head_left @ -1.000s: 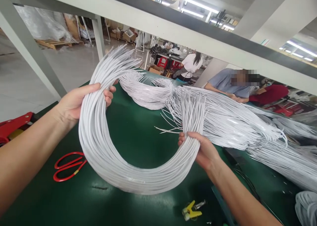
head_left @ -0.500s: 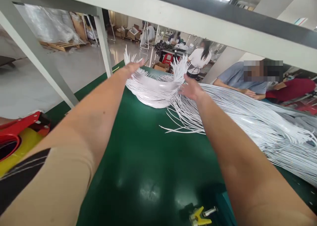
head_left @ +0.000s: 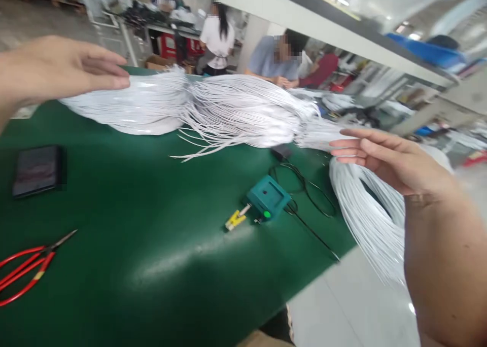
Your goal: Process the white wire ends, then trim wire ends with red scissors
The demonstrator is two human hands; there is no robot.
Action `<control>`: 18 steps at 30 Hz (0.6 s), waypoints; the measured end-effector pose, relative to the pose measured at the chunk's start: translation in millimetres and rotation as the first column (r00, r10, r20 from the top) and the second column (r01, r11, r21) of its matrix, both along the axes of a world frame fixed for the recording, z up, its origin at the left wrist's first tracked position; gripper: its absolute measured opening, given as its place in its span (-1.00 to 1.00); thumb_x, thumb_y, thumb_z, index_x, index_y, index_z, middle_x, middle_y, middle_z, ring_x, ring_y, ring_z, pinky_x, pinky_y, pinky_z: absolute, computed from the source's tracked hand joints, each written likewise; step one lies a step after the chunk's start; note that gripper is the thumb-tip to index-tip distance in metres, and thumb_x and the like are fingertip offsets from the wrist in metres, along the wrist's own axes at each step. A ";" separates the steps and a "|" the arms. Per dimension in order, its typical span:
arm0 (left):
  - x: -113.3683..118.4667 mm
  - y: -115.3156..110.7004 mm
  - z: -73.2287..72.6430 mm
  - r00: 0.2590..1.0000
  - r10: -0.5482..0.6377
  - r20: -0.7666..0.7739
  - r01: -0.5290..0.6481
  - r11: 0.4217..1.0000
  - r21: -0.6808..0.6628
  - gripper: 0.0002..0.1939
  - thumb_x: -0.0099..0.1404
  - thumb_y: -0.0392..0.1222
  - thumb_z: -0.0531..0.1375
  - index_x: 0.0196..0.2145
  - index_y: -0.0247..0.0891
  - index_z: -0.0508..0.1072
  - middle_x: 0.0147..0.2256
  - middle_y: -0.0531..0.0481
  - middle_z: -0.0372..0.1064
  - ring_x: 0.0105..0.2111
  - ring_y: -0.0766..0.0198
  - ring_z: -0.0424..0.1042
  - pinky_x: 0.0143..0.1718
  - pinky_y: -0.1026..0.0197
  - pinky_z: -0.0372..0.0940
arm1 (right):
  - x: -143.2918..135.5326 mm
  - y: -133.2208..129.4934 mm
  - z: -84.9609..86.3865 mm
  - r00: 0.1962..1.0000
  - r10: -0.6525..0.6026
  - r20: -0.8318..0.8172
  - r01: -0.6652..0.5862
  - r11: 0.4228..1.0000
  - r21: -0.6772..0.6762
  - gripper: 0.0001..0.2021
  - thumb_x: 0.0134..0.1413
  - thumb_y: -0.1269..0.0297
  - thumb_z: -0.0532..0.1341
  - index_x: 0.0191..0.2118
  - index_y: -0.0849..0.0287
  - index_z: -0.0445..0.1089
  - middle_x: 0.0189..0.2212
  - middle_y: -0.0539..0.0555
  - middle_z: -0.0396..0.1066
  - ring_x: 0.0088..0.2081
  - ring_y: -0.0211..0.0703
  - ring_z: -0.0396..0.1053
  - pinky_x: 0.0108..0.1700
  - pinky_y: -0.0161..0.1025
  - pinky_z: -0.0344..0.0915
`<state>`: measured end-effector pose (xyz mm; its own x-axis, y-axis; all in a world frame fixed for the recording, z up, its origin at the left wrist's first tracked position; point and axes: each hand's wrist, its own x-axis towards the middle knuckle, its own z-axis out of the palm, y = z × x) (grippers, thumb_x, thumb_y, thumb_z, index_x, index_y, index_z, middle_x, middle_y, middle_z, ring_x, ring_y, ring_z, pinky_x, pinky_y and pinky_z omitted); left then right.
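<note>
Red scissors (head_left: 28, 268) lie at the near left edge of the green table (head_left: 152, 266), with a dark phone (head_left: 37, 170) flat on the cloth beyond them. Above the phone the left hand (head_left: 61, 68) hangs open and empty, fingers loosely spread, its fingertips at or just short of the left end of the white wires (head_left: 213, 108); the blur leaves it unclear whether they touch. The wires lie heaped across the far side of the table, several loose strands trailing out of the pile toward the near side. Near the middle sit a small teal box (head_left: 268, 199) with a yellow clip (head_left: 235, 219) at its corner and a black lead (head_left: 308, 205) looping off to the right. The right hand (head_left: 391, 157) is open too, fingers straight and together, holding nothing, poised just above a second bundle (head_left: 365, 220) that droops over the table's right edge toward the floor. Other people work at a bench (head_left: 167, 30) behind.

With neither hand gripping, the overhanging bundle looks the likelier to go wrong: its own weight could drag it off the edge. The stray strands could snag the black lead or the clip if the heap is pulled, and a careless sweep of the left arm could knock the phone.
</note>
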<state>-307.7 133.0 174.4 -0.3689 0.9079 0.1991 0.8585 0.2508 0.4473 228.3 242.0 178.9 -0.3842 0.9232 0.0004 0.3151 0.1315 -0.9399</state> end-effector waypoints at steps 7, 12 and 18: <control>189.5 -24.9 -50.6 0.840 -0.517 0.164 0.514 0.661 -0.547 -0.18 -0.07 0.34 0.22 0.15 0.09 0.28 0.03 0.11 0.35 0.02 0.04 0.35 0.06 0.07 0.20 | 185.4 -107.4 -95.5 0.909 -0.400 -0.114 0.380 0.910 -0.163 -0.60 -0.05 0.14 0.35 -0.08 0.22 0.45 -0.21 0.24 0.48 -0.19 -0.08 0.46 -0.05 -0.15 0.35; 282.6 -31.8 -103.7 0.734 -0.678 -0.047 0.532 0.616 -0.581 -0.21 0.17 0.35 0.01 0.29 0.05 0.02 0.23 -0.02 0.08 0.16 -0.04 0.17 0.12 -0.02 0.09 | 233.9 -189.5 -211.8 0.870 -0.471 -0.144 0.309 0.749 -0.587 -0.70 -0.14 0.18 0.39 -0.38 0.37 0.47 -0.46 0.20 0.45 -0.46 -0.21 0.39 -0.32 -0.28 0.35; 349.6 -10.7 -133.2 0.879 -0.443 -0.175 0.259 0.753 -0.605 0.14 0.05 0.52 -0.04 0.35 -0.20 -0.37 0.33 -0.31 -0.41 0.24 -0.31 -0.06 0.04 -0.19 0.13 | 229.1 -187.1 -302.7 0.744 -0.618 -0.255 0.330 0.671 -0.664 -0.97 0.01 0.44 0.27 -0.38 0.25 0.41 -0.49 -0.02 0.40 -0.45 -0.36 0.32 -0.38 -0.38 0.32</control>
<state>41.9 122.3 41.1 -0.0098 0.9439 -0.3300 0.9986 0.0263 0.0455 457.4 54.9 -123.8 0.0192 0.8570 -0.5150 -0.2686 -0.4918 -0.8283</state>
